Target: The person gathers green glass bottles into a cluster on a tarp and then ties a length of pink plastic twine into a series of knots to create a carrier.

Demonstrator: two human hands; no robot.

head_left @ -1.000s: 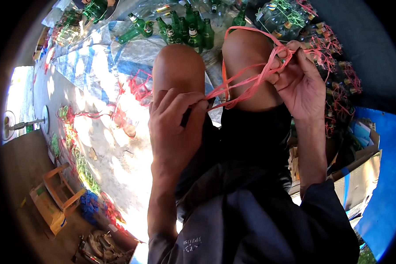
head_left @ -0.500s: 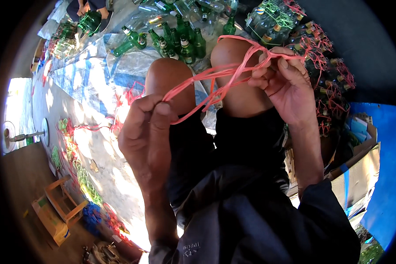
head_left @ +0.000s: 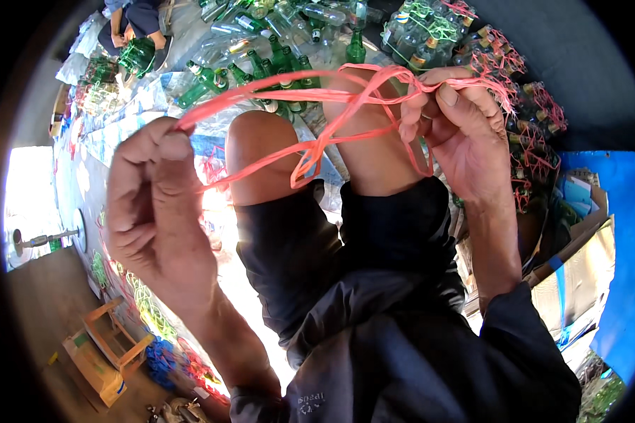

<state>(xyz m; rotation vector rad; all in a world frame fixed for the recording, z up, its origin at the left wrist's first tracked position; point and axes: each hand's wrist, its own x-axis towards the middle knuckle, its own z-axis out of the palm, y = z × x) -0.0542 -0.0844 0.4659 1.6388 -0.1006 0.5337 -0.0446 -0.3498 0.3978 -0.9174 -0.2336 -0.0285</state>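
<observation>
A loop of pink plastic twine (head_left: 346, 113) stretches between my two hands above my knees. My left hand (head_left: 159, 204) pinches one end of it between thumb and fingertips, over at the left. At the upper right my right hand (head_left: 466, 134) is closed on the knotted part, with frayed ends sticking out past the fingers. Several strands cross in the middle, and one slack bight hangs lower between the knees. Behind the twine stand green glass bottles (head_left: 275, 56), partly hidden by it and by my knees.
Bottle bundles tied with pink and green twine (head_left: 430, 35) are stacked at the far right. A cardboard box (head_left: 578, 261) stands beside a blue panel (head_left: 621, 233). At left lie a wooden stool (head_left: 116, 338) and green twine (head_left: 148, 307). Another person (head_left: 135, 25) sits at the far left holding bottles.
My left hand has moved left and slightly up, drawing the pink twine loop wider and longer. My right hand stays nearly in place, still gripping the knotted part.
</observation>
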